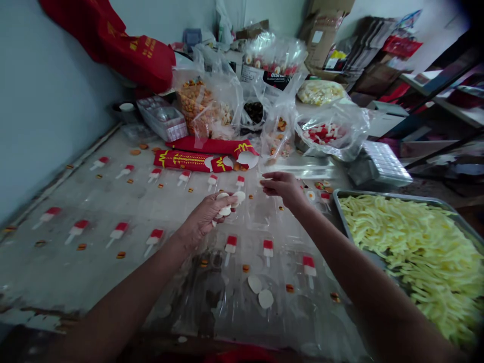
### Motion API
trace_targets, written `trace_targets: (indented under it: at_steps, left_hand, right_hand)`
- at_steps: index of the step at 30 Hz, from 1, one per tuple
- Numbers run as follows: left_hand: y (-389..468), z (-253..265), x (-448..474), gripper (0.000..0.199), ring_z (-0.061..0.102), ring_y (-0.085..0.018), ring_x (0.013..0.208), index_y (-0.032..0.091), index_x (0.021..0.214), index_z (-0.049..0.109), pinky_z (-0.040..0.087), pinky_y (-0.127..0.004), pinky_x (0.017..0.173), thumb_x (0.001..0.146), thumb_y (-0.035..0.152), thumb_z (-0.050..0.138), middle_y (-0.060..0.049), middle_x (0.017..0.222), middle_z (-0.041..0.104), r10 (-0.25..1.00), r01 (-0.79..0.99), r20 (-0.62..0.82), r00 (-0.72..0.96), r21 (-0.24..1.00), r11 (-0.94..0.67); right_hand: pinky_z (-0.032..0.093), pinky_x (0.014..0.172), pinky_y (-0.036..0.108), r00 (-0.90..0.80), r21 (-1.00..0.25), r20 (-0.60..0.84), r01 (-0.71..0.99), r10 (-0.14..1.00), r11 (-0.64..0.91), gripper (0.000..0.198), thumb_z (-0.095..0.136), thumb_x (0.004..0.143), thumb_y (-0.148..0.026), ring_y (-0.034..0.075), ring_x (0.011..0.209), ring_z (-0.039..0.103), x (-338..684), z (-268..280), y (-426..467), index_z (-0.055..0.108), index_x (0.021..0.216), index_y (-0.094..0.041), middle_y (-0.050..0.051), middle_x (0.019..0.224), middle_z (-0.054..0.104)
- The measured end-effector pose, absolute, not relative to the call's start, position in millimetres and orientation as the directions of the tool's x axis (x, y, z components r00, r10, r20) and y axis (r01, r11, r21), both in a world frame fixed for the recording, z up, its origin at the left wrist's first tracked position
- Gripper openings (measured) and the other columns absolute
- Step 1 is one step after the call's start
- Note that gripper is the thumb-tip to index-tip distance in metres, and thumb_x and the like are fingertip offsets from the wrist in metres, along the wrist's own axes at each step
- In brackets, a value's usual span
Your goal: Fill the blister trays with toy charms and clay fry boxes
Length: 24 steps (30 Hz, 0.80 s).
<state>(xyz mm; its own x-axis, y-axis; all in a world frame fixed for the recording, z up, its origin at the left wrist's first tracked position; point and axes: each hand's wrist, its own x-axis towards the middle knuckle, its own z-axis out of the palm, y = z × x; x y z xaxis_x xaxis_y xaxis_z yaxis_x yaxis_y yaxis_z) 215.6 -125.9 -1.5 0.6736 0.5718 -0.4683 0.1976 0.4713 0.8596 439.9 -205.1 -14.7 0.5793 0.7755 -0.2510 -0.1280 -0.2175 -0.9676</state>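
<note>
My left hand [209,214] is closed around several flat white discs [224,204], over the middle of the table. To its right, my right hand [282,187] reaches out with its fingers bent together above the back row; what its fingertips hold is too small to name. Clear plastic trays [260,217] lie in rows beneath both hands. In them sit small red-and-white popsicle pieces [268,248] and tiny burger pieces [245,268]. Two loose white discs [265,298] rest near the front, on the trays.
A metal tray [340,214] heaped with yellow fry-like strips [412,252] stands at the right. Behind the rows lie red printed card sleeves [189,160]. Farther back are plastic bags of small pieces [200,108], a bag of red-and-white pieces [323,133] and stacked clear boxes [380,164].
</note>
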Motion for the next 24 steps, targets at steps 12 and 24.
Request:
trace_targets:
  at_steps: [12, 24]
  left_hand:
    - [-109, -17, 215, 0.040, 0.046, -0.006, 0.051, 0.018, 0.087, 0.070, 0.021, -0.020, 0.044, 0.066, 0.049, 0.085, 0.001, 0.070, 0.061, 0.618, 0.107, -0.428, 0.659, 0.867, 0.486]
    - [-80, -6, 168, 0.042, 0.043, -0.005, 0.052, 0.017, 0.107, 0.077, 0.018, -0.019, 0.043, 0.069, 0.034, 0.078, -0.006, 0.087, 0.072, 0.616, 0.099, -0.448, 0.648, 0.851, 0.515]
  right_hand:
    - [0.039, 0.046, 0.022, 0.413, -0.949, -0.181, 0.165, 0.892, -0.269, 0.043, 0.086, 0.064, -0.056, 0.009, 0.049, 0.053, 418, -14, -190, 0.074, 0.078, -0.017, 0.001, 0.061, 0.067]
    - [0.044, 0.076, 0.035, -0.151, -0.157, 0.336, 0.964, 0.930, 0.213, 0.022, 0.055, 0.092, -0.014, 0.023, 0.087, 0.063, 401, -34, -131, 0.076, 0.086, -0.016, 0.012, 0.095, 0.073]
